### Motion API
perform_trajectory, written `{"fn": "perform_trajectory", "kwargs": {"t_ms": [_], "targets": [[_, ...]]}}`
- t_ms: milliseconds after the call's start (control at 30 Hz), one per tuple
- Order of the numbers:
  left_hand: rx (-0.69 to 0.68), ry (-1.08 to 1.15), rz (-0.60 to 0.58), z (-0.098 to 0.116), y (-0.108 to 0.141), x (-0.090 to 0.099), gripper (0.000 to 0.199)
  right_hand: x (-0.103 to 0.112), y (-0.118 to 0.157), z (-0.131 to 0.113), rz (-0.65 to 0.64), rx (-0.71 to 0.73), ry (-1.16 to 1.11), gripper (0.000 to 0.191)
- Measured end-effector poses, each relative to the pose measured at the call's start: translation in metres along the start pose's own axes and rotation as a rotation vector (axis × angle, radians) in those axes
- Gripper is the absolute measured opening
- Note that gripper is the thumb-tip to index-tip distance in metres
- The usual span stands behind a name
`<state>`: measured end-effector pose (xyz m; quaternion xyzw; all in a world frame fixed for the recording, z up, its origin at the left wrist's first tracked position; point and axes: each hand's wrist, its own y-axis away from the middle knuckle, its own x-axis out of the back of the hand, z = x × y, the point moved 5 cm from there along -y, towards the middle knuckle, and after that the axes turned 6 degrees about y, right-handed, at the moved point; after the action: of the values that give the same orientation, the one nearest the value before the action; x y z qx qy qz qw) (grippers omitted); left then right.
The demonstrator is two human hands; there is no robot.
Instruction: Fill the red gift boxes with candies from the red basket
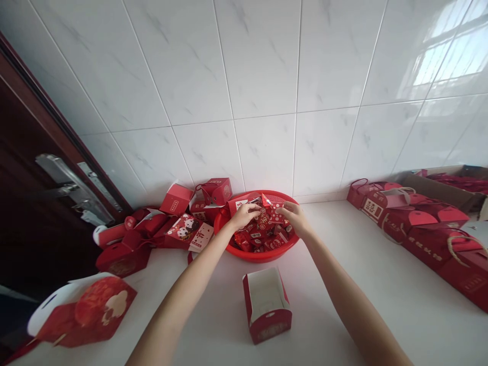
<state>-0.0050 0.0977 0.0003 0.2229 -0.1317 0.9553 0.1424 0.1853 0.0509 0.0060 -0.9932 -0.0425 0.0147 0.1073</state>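
Both of my hands are over a round red plastic basket (pixel 259 258) full of small red wrapped packets (pixel 267 231). My left hand (pixel 246 215), fingers drawn together, touches the packets at the middle; what it grips is too small to make out. Opposite it, my right hand (pixel 295 217) pinches at a red dotted packet (pixel 276 212) on the right side of the heap. Between my forearms, nearer to me, an open red box (pixel 270 325) with a white inside stands upright on the white table (pixel 217 325).
Red gift boxes (pixel 125 254) are piled at the left, with a larger open one (pixel 91 310) nearer. Closed red boxes with handles (pixel 427 229) stand in rows at the right, beside a cardboard box (pixel 438 190). A tiled wall (pixel 263 147) rises behind; a door handle (pixel 72 183) is far left.
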Motion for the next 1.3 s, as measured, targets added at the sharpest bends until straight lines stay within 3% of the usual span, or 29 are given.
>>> {"fn": "perform_trajectory", "kwargs": {"t_ms": [433, 767, 900, 1033, 1167, 1300], "targets": [[0.034, 0.030, 0.094, -0.006, -0.001, 0.008, 0.017, 0.001, 0.001, 0.000, 0.048, -0.051, -0.047, 0.034], [0.113, -0.197, -0.259, -0.012, 0.009, -0.013, 0.022, 0.001, -0.001, 0.003, 0.062, -0.044, -0.087, 0.043], [0.110, -0.285, -0.324, -0.011, 0.005, -0.022, 0.019, 0.001, -0.002, 0.006, 0.042, -0.067, -0.093, 0.036], [0.101, -0.335, -0.372, -0.008, -0.007, -0.045, 0.005, 0.003, -0.003, 0.008, 0.061, -0.059, -0.050, 0.029], [0.092, -0.338, -0.347, -0.007, -0.017, -0.063, 0.025, 0.003, -0.003, 0.008, 0.044, -0.048, -0.035, 0.027], [0.049, -0.221, -0.237, 0.000, -0.022, -0.047, 0.019, 0.004, -0.004, 0.007, 0.074, 0.004, -0.067, 0.030]]}}
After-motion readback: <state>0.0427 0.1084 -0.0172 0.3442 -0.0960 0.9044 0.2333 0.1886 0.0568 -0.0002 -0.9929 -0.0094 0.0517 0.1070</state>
